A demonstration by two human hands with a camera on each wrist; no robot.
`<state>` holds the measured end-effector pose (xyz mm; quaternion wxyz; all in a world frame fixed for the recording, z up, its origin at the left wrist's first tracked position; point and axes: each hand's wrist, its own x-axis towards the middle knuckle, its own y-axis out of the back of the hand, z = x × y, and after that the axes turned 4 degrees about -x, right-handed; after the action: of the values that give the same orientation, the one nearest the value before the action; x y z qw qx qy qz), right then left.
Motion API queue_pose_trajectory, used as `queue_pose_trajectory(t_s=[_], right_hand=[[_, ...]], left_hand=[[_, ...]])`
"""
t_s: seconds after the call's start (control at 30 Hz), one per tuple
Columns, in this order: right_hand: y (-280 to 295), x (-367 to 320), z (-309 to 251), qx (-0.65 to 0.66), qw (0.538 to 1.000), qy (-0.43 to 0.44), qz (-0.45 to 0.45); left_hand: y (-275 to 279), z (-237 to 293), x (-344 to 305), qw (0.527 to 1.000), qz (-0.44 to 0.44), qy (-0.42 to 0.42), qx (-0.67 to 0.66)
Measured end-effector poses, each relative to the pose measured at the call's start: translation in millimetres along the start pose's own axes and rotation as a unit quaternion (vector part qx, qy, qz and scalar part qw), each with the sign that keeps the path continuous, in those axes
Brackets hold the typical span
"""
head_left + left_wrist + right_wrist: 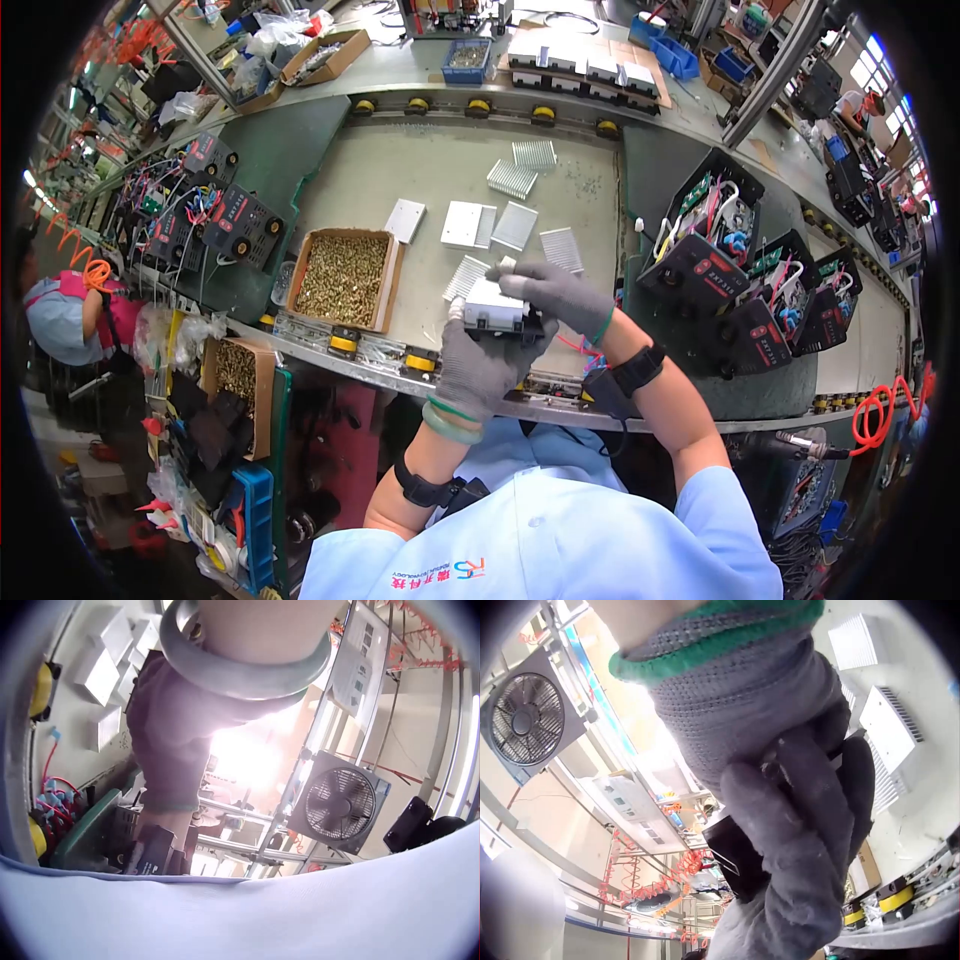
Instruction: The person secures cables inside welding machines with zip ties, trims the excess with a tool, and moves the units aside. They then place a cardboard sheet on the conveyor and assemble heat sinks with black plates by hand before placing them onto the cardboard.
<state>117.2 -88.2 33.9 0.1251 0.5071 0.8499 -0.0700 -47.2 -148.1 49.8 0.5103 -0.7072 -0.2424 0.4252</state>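
In the head view my gloved left hand (480, 365) grips a black part (535, 326) from below, near the table's front edge. A silver-white block (492, 300) sits on that part. My gloved right hand (565, 295) holds the block from the right, its fingers bent over the far top edge. A small pale piece (508, 262) shows beside those fingers; what it is cannot be told. In the right wrist view gray fingers (787, 795) wrap the black part (739, 855). Gloves hide most of the work in the left wrist view.
Finned silver heat sinks (513, 226) lie beyond the hands. A box of small brass-coloured pieces (343, 278) stands left of them. Black units with wiring (700, 270) stand on the right, more (240, 225) on the left. Yellow rollers (420, 362) line the front edge.
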Motion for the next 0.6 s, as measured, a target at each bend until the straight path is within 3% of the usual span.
queue_pose_trajectory(t_s=[0.13,0.23,0.33,0.6], right_hand=[[3.7,-0.4,6.5,-0.011,1.000,-0.001,-0.007],[6.7,0.2,12.8,0.092,0.995,-0.023,-0.040],[7.7,0.6,12.6,0.110,0.993,-0.024,-0.047],[8.4,-2.2,7.0,0.050,0.998,-0.026,-0.038]], left_hand=[[-3.0,-2.8,1.1,0.999,0.045,0.005,0.001],[6.6,0.5,5.6,0.999,-0.002,0.031,-0.017],[6.4,-0.3,7.4,0.998,-0.029,0.050,-0.035],[6.1,2.3,8.8,0.996,-0.011,0.064,-0.055]])
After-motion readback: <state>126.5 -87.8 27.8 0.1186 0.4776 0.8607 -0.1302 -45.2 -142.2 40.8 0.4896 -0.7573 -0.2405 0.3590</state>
